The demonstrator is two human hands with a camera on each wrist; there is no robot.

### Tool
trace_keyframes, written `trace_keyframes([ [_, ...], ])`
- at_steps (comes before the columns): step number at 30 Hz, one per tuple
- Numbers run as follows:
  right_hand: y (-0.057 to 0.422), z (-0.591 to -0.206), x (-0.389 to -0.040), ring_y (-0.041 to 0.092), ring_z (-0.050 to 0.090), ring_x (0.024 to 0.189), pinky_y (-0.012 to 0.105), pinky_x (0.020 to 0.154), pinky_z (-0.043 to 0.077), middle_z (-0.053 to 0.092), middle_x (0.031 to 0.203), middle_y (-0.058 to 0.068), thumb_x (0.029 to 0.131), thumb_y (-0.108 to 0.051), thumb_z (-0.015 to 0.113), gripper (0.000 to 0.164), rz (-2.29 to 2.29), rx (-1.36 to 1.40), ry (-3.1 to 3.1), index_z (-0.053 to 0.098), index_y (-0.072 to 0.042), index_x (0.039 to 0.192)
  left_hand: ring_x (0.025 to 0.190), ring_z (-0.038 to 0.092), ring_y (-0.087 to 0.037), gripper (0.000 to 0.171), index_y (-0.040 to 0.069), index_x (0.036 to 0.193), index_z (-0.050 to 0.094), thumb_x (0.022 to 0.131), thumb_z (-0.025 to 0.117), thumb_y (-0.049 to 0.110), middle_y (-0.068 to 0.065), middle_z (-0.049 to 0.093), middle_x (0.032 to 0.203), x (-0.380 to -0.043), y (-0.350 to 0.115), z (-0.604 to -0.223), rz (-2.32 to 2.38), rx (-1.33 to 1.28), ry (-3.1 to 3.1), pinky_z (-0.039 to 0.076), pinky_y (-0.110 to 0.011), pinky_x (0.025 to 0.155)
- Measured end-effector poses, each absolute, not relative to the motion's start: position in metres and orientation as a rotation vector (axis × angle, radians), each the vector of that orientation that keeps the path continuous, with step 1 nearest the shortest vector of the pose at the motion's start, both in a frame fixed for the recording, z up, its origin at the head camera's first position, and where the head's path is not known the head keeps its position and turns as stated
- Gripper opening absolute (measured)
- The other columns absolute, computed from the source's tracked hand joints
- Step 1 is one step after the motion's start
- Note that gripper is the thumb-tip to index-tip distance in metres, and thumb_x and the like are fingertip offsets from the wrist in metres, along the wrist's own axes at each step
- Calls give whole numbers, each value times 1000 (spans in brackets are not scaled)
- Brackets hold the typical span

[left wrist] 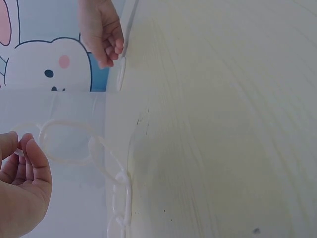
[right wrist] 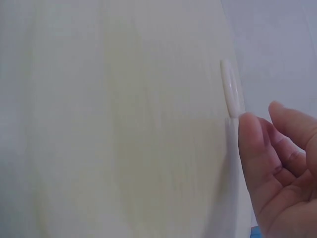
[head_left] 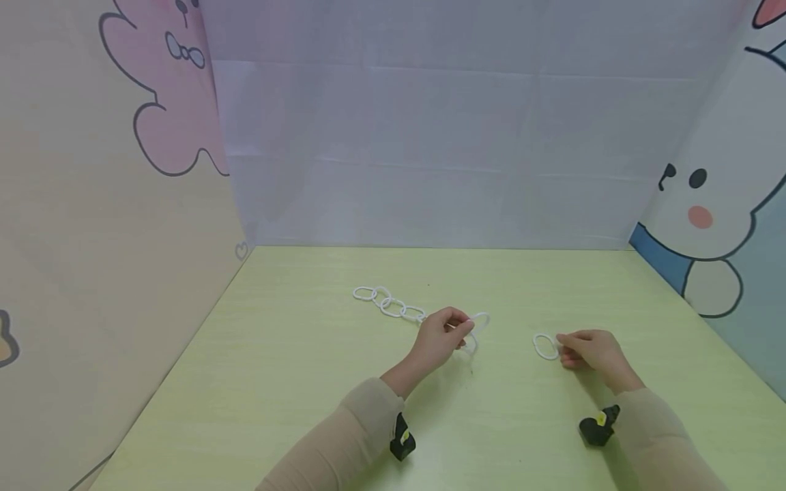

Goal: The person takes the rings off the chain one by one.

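Center: left hand (head_left: 439, 339) pinched chain (head_left: 403, 311) | Lower right: right hand (head_left: 592, 351), fingers narrowly parted, sat beside ring (head_left: 535, 346) | Apparently fetching; next called for pinching

One camera high, two close.
The head camera looks ahead and down over the worktop (head_left: 295, 402). The left wrist camera, tipped sideways, has the left fingers (left wrist: 42, 165) near, at 8 o'clock; the head view shares the right fingers (left wrist: 117, 35), here at 11 o'clock. The right wrist camera, also sideways, sees them close, near 3 o'clock.
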State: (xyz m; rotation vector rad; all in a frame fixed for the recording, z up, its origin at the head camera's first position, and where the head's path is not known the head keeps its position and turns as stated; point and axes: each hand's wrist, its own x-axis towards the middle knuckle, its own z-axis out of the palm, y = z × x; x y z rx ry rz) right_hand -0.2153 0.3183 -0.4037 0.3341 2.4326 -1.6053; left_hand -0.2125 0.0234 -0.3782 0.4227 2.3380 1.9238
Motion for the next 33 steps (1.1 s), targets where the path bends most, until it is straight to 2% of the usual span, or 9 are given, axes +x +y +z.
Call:
trace_keyframes([
  [4, 319, -402, -215, 12, 63, 60, 25, 59, 52, 62, 72, 4, 93, -23, 57, 46, -1604, 334, 2437, 49, 19, 111, 64, 59, -19, 13, 2, 94, 62, 90, 61, 15, 1, 57, 77, -212, 23, -379, 1923, 429, 2339, 50, -22, 57],
  [11, 319, -398, -216, 10, 61, 65, 24, 62, 52, 62, 76, 3, 93, -27, 56, 51, -1619, 308, 2454, 48, 19, 115, 62, 58, -16, 13, 3, 93, 62, 90, 61, 15, 1, 57, 77, -212, 24, -379, 1919, 415, 2335, 53, -32, 61],
  [18, 318, -393, -216, 10, 63, 69, 26, 67, 53, 63, 83, 5, 94, -27, 55, 55, -1670, 257, 2460, 43, 20, 120, 62, 59, -16, 13, 2, 93, 62, 90, 61, 15, 1, 57, 77, -212, 24, -379, 1921, 416, 2335, 50, -21, 56],
  [28, 311, -384, -216, 8, 63, 70, 26, 67, 52, 63, 86, 5, 93, -29, 56, 57, -1707, 205, 2491, 43, 19, 121, 60, 56, -11, 13, 2, 93, 61, 90, 61, 15, 1, 57, 76, -211, 24, -379, 1918, 424, 2341, 52, -28, 59],
  [33, 307, -379, -215, 8, 63, 71, 26, 68, 52, 63, 88, 7, 94, -27, 55, 55, -1727, 150, 2493, 43, 20, 121, 60, 56, -11, 13, 3, 93, 61, 90, 61, 15, 1, 56, 76, -210, 25, -379, 1914, 418, 2347, 50, -23, 57],
])
